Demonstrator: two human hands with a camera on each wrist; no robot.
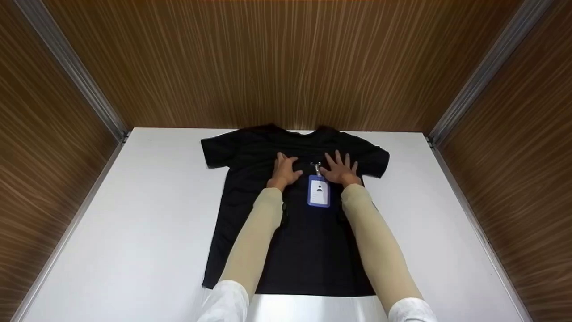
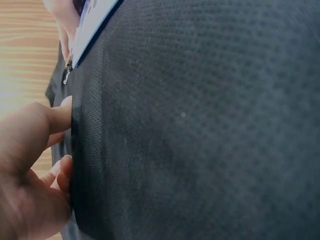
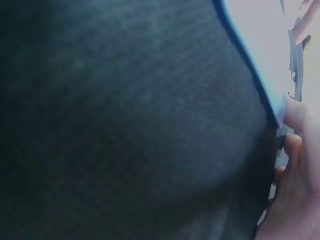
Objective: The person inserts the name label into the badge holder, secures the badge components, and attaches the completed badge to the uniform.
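Observation:
A black short-sleeved T-shirt (image 1: pixel 308 250) lies spread out with its collar at the far side. Clipped to its chest is an ID badge (image 1: pixel 318 191) in a blue holder, hanging from a metal clip (image 1: pixel 317 168). My right hand (image 1: pixel 340 172) rests on the chest fabric with its fingers spread, the thumb close by the clip. To the left of the badge, my left hand (image 1: pixel 285 171) touches the shirt, thumb apart from the slightly bent fingers. In the left wrist view, the left thumb (image 2: pixel 60 116) and fingertips meet the black cloth.
The shirt lies on a white table (image 1: pixel 134 223). Wood-grain panels enclose it at the back (image 1: pixel 286 62) and on both sides, with metal rails (image 1: pixel 73 67) at the corners. The shirt's collar reaches the table's far edge.

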